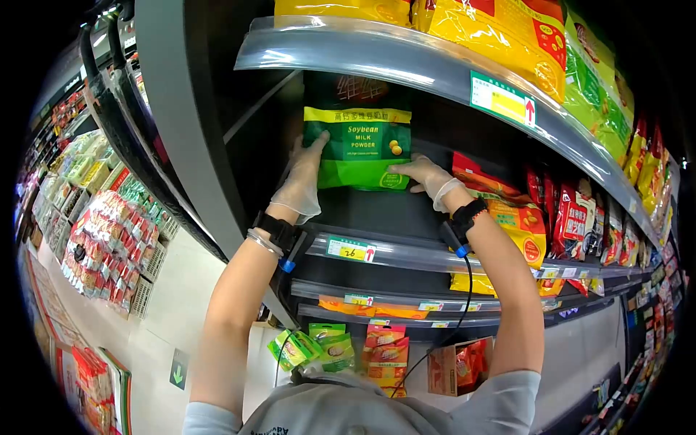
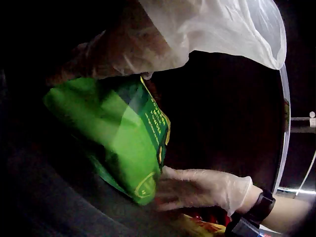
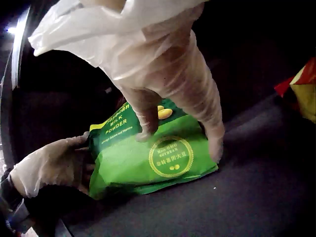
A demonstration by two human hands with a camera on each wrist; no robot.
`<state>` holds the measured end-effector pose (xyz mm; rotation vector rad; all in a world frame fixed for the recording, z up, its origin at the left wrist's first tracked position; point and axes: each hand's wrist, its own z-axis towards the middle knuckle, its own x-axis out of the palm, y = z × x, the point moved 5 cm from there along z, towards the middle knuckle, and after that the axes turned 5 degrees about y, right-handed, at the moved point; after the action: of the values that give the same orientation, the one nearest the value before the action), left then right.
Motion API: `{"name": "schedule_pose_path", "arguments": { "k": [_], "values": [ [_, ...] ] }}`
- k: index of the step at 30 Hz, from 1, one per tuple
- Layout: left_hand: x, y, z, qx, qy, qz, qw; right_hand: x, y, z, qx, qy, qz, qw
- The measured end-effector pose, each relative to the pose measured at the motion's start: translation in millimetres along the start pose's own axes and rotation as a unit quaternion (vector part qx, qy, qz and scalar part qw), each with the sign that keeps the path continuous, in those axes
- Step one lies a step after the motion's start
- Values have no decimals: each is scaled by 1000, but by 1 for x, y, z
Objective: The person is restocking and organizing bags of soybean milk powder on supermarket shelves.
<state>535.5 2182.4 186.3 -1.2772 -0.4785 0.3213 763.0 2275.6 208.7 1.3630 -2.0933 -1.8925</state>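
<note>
A green bag of soybean milk powder (image 1: 362,156) stands upright on the dark shelf (image 1: 348,217), its printed front facing me. My left hand (image 1: 303,170), in a clear plastic glove, grips the bag's left side with the thumb over the front. On the opposite side my gloved right hand (image 1: 428,176) holds the lower right edge. The right wrist view shows the right thumb (image 3: 147,129) on the front of the bag (image 3: 173,158) and the fingers round its side. In the left wrist view the left fingers are in deep shadow above the bag (image 2: 118,133).
An upper shelf edge (image 1: 348,54) overhangs the bag, with yellow packs (image 1: 500,36) above it. The shelf's side panel (image 1: 185,109) rises at left. Orange and red packs (image 1: 518,228) lie right of my right hand. A price tag (image 1: 351,250) marks the front edge.
</note>
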Motion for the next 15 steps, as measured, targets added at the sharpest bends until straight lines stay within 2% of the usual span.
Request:
{"name": "schedule_pose_path", "arguments": {
  "k": [1,2,4,5,6,8,10,12,13,14,15],
  "values": [
    [0,9,2,-6,33,-55,998,0,-4,8,-10,57,-5,998],
    [2,10,1,-11,66,-109,992,3,-8,10,-11,58,-6,998],
    [2,9,6,-32,61,-125,990,8,-13,14,-45,40,43,997],
    [2,10,7,-56,26,-112,992,7,-17,21,-15,3,32,999],
    [0,10,8,-79,-9,-98,992,5,-17,27,-17,4,31,999],
    [0,13,23,-75,-21,-103,992,2,-18,38,39,59,3,997],
    [-1,26,40,-69,-30,-108,991,-3,-18,46,54,31,18,998],
    [11,31,62,122,130,-111,978,-9,-13,50,67,0,33,997],
    [6,49,84,173,89,-73,978,-13,-9,50,56,-47,2,997],
    [9,43,86,180,91,-73,977,-21,-5,51,45,-96,-28,994],
    [9,37,83,144,47,-7,988,-24,-6,70,11,-130,-25,991]
  ]
}}
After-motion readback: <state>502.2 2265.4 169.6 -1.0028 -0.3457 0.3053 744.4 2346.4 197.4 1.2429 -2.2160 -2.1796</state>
